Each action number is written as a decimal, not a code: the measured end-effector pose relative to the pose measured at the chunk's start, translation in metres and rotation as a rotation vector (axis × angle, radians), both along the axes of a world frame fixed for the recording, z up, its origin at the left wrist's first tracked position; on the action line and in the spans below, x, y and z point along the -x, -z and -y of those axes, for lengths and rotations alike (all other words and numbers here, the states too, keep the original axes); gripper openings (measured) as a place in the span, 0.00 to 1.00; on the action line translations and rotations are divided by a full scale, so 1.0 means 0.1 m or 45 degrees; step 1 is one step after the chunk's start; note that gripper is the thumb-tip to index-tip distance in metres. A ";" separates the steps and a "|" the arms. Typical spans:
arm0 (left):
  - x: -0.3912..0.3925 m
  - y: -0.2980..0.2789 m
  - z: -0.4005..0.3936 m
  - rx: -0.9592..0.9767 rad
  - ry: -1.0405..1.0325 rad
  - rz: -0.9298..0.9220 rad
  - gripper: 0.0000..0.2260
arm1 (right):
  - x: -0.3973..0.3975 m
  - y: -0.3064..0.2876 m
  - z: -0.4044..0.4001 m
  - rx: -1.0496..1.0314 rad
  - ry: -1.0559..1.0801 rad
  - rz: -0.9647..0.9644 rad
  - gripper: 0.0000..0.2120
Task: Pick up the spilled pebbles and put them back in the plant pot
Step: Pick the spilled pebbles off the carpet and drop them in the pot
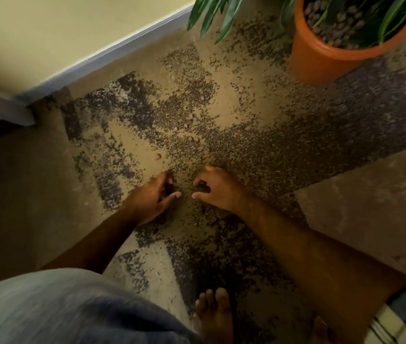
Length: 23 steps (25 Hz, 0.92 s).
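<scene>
No readable text, label, brand, number or sign appears anywhere in this view. The orange plant pot point(321, 58) has a plain side with no printing that can be made out. The wall point(48, 28) is plain too.

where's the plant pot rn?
Head view, top right: the orange plant pot stands on the patterned carpet, well beyond both hands, with green leaves hanging over its left side near the skirting board.
</scene>
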<state>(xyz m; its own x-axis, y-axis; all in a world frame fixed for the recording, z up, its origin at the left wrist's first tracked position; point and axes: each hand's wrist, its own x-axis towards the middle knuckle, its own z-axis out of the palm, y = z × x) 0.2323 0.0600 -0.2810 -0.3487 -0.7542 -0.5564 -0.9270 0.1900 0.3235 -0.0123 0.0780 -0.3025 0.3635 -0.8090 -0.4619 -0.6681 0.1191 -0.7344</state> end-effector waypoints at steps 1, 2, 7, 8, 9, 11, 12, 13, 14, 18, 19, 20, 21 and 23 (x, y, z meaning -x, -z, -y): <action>0.03 0.01 -0.06 0.013 0.024 0.016 0.22 | 0.00 0.00 -0.07 0.018 -0.087 -0.039 0.18; 0.08 0.02 -0.11 0.025 0.043 0.021 0.21 | 0.01 -0.01 -0.13 0.043 -0.145 -0.074 0.19; 0.22 0.09 -0.08 0.020 -0.007 0.030 0.11 | 0.04 -0.04 -0.38 0.256 -0.368 -0.155 0.23; 0.22 0.08 -0.06 -0.006 -0.017 0.017 0.09 | 0.04 -0.04 -0.39 0.289 -0.404 -0.167 0.22; 0.22 0.07 -0.05 -0.021 -0.015 0.000 0.08 | 0.04 -0.05 -0.38 0.315 -0.427 -0.165 0.20; 0.21 0.05 -0.03 -0.026 0.020 -0.005 0.07 | 0.02 -0.09 -0.34 0.328 -0.485 -0.170 0.18; 0.21 0.05 -0.03 -0.025 0.038 0.008 0.08 | 0.01 -0.10 -0.31 0.326 -0.536 -0.195 0.16; 0.21 0.06 -0.02 -0.020 0.058 0.026 0.09 | 0.00 -0.12 -0.29 0.330 -0.593 -0.224 0.15; 0.20 0.06 -0.01 -0.008 0.077 0.041 0.10 | -0.01 -0.14 -0.28 0.336 -0.634 -0.238 0.15; 0.14 0.09 0.04 0.022 0.027 -0.020 0.09 | -0.11 -0.18 -0.32 0.206 -0.682 -0.103 0.16; 0.14 0.10 0.05 0.012 0.004 -0.032 0.08 | -0.15 -0.18 -0.35 0.169 -0.699 -0.072 0.16; 0.14 0.11 0.06 0.004 -0.001 -0.028 0.07 | -0.19 -0.18 -0.38 0.150 -0.720 -0.070 0.16; 0.14 0.12 0.07 -0.002 -0.002 -0.015 0.06 | -0.23 -0.17 -0.40 0.148 -0.753 -0.096 0.15; 0.16 0.13 0.09 -0.003 -0.004 0.006 0.06 | -0.30 -0.15 -0.43 0.210 -0.852 -0.180 0.14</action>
<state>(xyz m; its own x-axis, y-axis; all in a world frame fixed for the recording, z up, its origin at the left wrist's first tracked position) 0.2160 0.0514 -0.2944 -0.3435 -0.7542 -0.5597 -0.9292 0.1862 0.3194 0.0178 0.1215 -0.2875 0.7533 -0.4961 -0.4317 -0.6493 -0.4566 -0.6082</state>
